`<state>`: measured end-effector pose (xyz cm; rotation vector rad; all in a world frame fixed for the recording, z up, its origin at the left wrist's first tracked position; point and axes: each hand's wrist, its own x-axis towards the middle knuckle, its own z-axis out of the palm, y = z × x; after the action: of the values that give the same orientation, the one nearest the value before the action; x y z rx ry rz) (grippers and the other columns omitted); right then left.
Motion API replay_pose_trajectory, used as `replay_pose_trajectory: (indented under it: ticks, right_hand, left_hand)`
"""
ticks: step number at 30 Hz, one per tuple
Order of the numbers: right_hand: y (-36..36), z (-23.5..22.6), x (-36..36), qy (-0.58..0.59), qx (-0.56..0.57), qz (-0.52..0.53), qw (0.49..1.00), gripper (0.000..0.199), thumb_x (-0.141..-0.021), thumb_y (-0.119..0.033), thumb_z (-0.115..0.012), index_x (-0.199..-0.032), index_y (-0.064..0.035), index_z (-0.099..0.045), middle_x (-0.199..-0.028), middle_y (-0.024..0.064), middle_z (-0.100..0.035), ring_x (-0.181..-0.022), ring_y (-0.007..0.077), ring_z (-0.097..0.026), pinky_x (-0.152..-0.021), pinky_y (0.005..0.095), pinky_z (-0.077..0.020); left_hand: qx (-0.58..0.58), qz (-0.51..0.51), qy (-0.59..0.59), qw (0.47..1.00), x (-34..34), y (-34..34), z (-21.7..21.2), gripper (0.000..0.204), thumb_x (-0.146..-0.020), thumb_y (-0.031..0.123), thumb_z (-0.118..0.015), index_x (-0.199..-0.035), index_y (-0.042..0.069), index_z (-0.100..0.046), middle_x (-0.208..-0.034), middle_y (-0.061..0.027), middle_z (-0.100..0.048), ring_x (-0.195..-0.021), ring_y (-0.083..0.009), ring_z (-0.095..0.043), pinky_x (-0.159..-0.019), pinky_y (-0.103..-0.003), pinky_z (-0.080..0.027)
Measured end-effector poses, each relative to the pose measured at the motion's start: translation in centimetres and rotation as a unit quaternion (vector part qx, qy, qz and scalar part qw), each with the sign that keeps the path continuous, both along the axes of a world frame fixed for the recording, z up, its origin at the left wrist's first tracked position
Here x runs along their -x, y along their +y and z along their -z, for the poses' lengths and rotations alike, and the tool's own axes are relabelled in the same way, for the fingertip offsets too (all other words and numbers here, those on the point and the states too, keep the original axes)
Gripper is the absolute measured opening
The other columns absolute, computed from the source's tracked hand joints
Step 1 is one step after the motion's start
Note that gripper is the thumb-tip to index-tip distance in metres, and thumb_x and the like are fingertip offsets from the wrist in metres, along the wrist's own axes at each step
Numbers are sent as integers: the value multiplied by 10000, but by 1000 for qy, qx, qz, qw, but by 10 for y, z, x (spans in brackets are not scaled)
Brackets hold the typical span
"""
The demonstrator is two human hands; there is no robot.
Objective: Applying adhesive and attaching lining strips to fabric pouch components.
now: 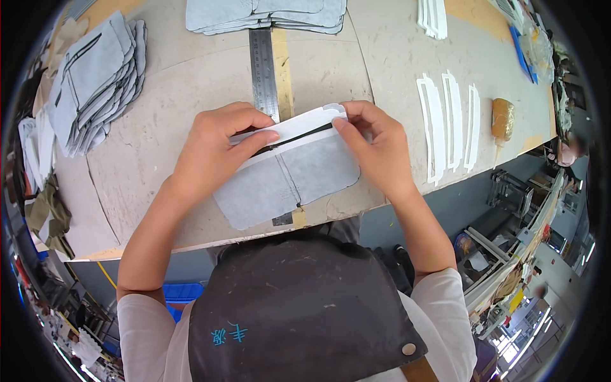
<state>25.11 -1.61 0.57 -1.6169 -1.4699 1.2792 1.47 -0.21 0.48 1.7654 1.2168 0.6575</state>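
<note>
Between my hands is a light grey fabric panel [318,167] with a dark seam line down its middle. A white strip [307,125] runs along its far edge, and a narrow dark gap shows beneath the strip. My left hand [213,146] pinches the left part of this edge between thumb and fingers. At the right end, my right hand [380,143] grips the same edge, thumb on the near side. The panel's near part hangs over a metal ruler [261,67] and a yellowish tape strip [281,67] on the table.
Grey panels lie stacked at the far left [95,73] and at the far middle of the worktable [191,76]. To the right are several white frame-shaped strips [433,127] and an amber bottle [503,120] with a thin tip. A blue bin [181,293] sits below the table.
</note>
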Motion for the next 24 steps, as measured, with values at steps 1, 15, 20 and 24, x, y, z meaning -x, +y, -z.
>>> replay_pose_trajectory:
  ticks: [1, 15, 20, 24]
  right_hand:
    - [0, -5, 1, -2, -1, -2, 1000, 206, -850, -55, -669, -1036, 30, -648, -907, 82, -662, -807, 158, -615, -717, 272, -487]
    - [-14, -29, 6, 227, 98, 47, 968, 201, -890, -57, -658, -1074, 23, -662, -924, 52, -694, -815, 62, -613, -723, 197, -478]
    - [-14, -30, 7, 213, 83, 51, 972, 196, -887, -48, -658, -1069, 24, -664, -912, 45, -691, -804, 57, -609, -714, 195, -479]
    - [-13, -26, 8, 202, 47, 69, 976, 194, -886, -50, -656, -1066, 22, -666, -881, 32, -688, -765, 46, -596, -678, 190, -471]
  left_hand:
    - [53, -14, -31, 998, 1, 1, -4, 130, -823, 82, -709, -860, -35, -665, -788, -78, -661, -709, -175, -610, -702, -276, -489]
    - [157, -10, -80, 984, 11, 9, -8, 106, -858, 85, -688, -899, -13, -685, -775, 14, -643, -724, -42, -532, -661, -201, -430]
    - [169, -9, -72, 983, 12, 11, -7, 108, -855, 90, -691, -893, -11, -684, -774, 16, -640, -726, -39, -535, -660, -197, -429]
    - [195, -36, -39, 979, 23, 7, -8, 133, -843, 116, -710, -891, -7, -688, -757, 13, -639, -691, -40, -529, -630, -195, -428]
